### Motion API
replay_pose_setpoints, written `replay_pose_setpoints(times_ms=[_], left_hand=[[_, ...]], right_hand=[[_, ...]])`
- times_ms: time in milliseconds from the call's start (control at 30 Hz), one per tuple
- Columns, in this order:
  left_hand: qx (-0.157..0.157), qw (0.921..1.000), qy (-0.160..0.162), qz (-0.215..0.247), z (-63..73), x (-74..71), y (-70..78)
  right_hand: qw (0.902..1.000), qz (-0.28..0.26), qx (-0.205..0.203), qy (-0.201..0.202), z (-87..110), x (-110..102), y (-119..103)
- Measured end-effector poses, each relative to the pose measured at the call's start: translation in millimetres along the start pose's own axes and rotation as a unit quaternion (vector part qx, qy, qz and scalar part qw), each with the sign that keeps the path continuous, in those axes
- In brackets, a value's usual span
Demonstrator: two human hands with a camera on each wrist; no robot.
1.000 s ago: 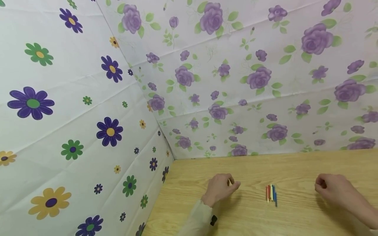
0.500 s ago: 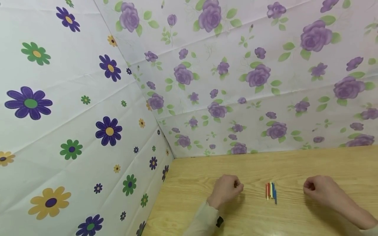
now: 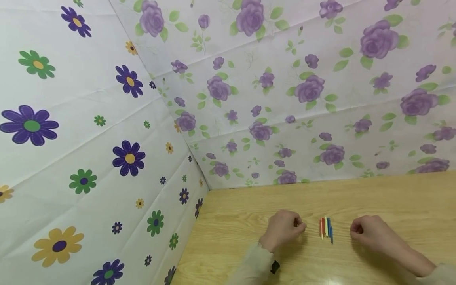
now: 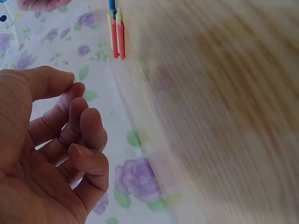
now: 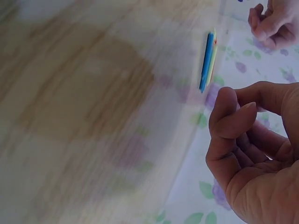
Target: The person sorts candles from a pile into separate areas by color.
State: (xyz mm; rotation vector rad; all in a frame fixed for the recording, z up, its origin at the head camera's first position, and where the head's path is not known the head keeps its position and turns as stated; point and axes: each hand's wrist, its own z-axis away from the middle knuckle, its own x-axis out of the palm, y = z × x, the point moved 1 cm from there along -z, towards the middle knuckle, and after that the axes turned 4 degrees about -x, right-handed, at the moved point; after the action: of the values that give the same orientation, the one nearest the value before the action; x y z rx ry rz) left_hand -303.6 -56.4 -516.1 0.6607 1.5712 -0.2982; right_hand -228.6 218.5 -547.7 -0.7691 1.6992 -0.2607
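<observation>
A small bundle of thin coloured sticks point(image 3: 325, 228), red, pale yellow and blue, lies side by side on the wooden table point(image 3: 228, 221). To its left is my left hand point(image 3: 284, 228), fingers loosely curled and holding nothing. My right hand point(image 3: 372, 232) hovers to the right of the sticks, with thumb and index finger close together and nothing held. Neither hand touches the sticks. The left wrist view shows the sticks point(image 4: 118, 37) beyond my left fingertips; in the right wrist view the sticks point(image 5: 207, 60) lie just past the fingertips.
A white cloth wall with purple roses point(image 3: 263, 99) rises behind the table. Another cloth wall with purple, green and yellow daisies point(image 3: 83, 181) stands at the left, meeting it in a corner. A black clip point(image 3: 274, 266) hangs by the left sleeve.
Both hands have moved inward toward the sticks, the left one rightward and the right one leftward. The sticks have stayed where they were on the table, while the head view has tilted slightly.
</observation>
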Motion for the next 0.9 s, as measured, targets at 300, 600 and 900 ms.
replay_pose_setpoints(times_ms=[300, 600, 900], left_hand=[[-0.016, 0.9986, -0.050, -0.004, -5.3, 15.4, 8.9], [-0.025, 0.9976, -0.065, 0.005, -13.8, 24.0, 25.7], [-0.073, 0.9947, -0.066, 0.030, -15.0, 30.1, 38.4]], right_hand=[[0.9988, -0.039, 0.014, -0.028, -3.0, 15.0, -10.4], [0.9970, -0.051, 0.049, -0.032, -10.5, 26.4, -15.8], [0.9960, -0.065, 0.057, -0.023, -13.8, 37.1, -26.2]])
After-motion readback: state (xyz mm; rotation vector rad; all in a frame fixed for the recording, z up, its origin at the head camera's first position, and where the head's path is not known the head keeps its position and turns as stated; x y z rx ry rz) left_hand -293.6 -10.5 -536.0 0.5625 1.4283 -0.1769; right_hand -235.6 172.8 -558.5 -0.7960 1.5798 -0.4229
